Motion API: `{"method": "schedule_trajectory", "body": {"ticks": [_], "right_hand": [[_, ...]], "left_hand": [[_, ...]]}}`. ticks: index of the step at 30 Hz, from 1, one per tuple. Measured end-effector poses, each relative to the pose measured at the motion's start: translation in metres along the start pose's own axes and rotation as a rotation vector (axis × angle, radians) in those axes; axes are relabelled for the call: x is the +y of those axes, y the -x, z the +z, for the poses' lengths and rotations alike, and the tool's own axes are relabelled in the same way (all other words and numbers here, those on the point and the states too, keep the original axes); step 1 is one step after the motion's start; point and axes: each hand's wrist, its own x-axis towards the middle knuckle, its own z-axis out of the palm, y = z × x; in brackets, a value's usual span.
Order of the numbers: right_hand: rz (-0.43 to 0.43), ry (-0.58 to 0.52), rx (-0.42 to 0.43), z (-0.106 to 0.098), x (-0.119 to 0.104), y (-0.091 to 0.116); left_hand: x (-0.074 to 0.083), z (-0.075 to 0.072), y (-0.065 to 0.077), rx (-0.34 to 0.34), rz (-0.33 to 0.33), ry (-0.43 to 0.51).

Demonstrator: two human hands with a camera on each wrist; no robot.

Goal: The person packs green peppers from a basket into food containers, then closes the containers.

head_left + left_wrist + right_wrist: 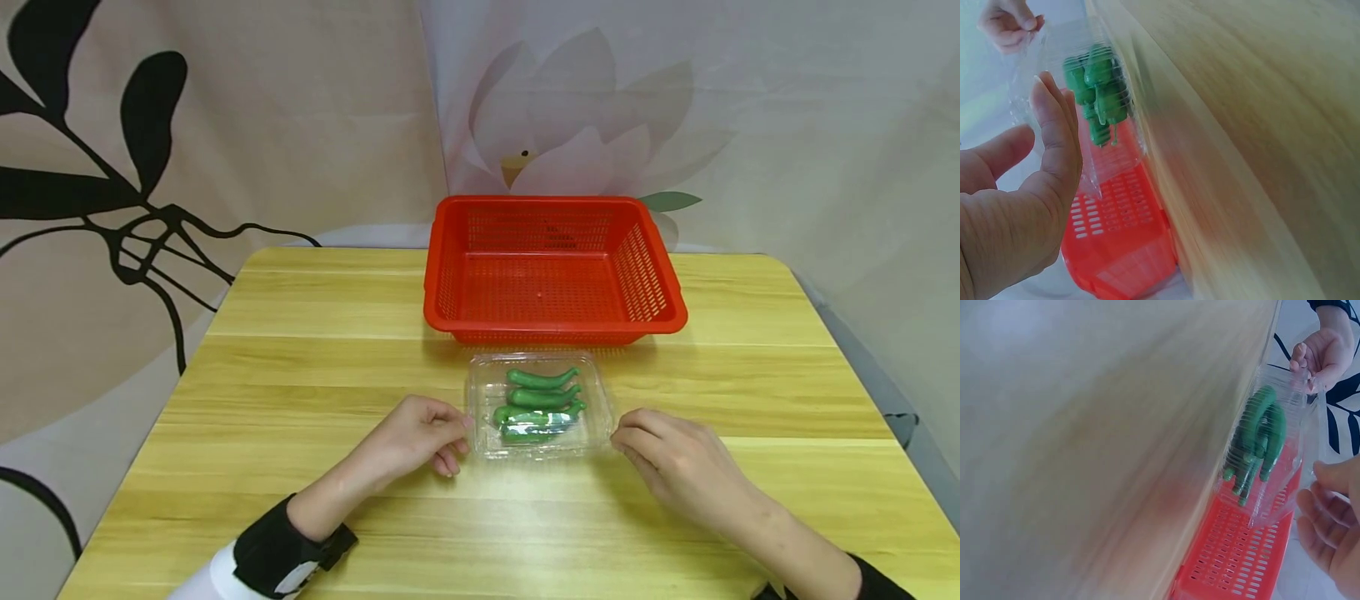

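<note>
A clear plastic clamshell box (483,446) lies on the table with several green chili peppers (542,398) inside. Its transparent lid (1320,425) stands slightly raised from the base along the side nearest me. At the left edge of the lid, my left hand (420,437) holds the plastic between thumb and fingers. My right hand (675,458) pinches the right edge, with thumb and index finger close together and the other fingers curled behind. Both wrist views show the peppers through the ribbed wall of the box.
A red perforated plastic basket (555,327) stands right behind the box, near the far edge of the wooden table (315,350). Beyond it hangs a cloth backdrop (300,108) printed with dark leaves and a pale flower.
</note>
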Motion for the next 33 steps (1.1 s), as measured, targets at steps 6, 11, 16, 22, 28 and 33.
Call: {"method": "schedule_trajectory", "body": {"ticks": [6,11,16,22,28,33], "right_hand": [[0.046,-0.036,-0.035,0.003,-0.001,0.005],[0.094,-0.056,-0.038,0.002,-0.002,0.004],[0.341,-0.171,-0.053,-0.009,-0.004,0.0],[0.806,-0.388,-0.211,-0.021,-0.001,-0.008],[1.019,-0.586,-0.339,-0.019,0.005,-0.01],[1.102,-0.748,-0.373,-0.014,0.005,-0.007]], "left_hand": [[-0.001,0.002,-0.003,-0.005,0.004,0.04],[-0.001,0.003,-0.004,-0.007,0.014,0.074],[-0.001,0.005,-0.004,-0.01,0.024,0.087],[-0.001,0.005,-0.005,-0.02,0.023,0.081],[-0.001,0.004,-0.005,-0.025,0.017,0.077],[-0.002,0.003,-0.005,-0.032,0.026,0.071]]}}
